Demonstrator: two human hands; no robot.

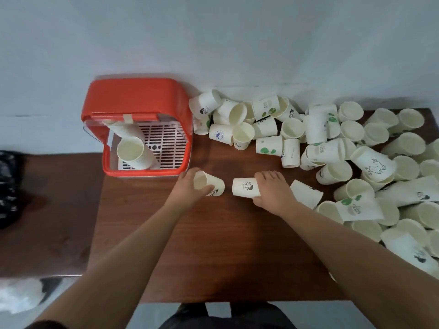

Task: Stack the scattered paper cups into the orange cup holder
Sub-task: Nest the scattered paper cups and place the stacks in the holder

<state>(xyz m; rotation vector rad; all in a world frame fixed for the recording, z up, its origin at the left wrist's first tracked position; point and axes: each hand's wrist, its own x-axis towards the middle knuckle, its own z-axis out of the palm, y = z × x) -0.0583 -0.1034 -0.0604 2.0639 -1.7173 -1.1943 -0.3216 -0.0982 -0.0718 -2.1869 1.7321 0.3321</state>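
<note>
Head view: left hand grips cup, right hand grips second cup, mid-frame, just apart. Holder upper left, stack inside. Pile right.

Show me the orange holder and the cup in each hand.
orange holder [135,96], head view, top cover.
left-hand cup [216,183], head view, side wall.
right-hand cup [244,187], head view, printed side.

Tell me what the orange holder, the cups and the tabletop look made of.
Orange holder: likely moulded plastic, smooth, slightly glossy, with rounded corners. Paper cups: thin matte paper, cream inside, printed outside. Tabletop: dark wood or wood-look laminate, showing grain and a soft sheen; which, I cannot tell.
</note>
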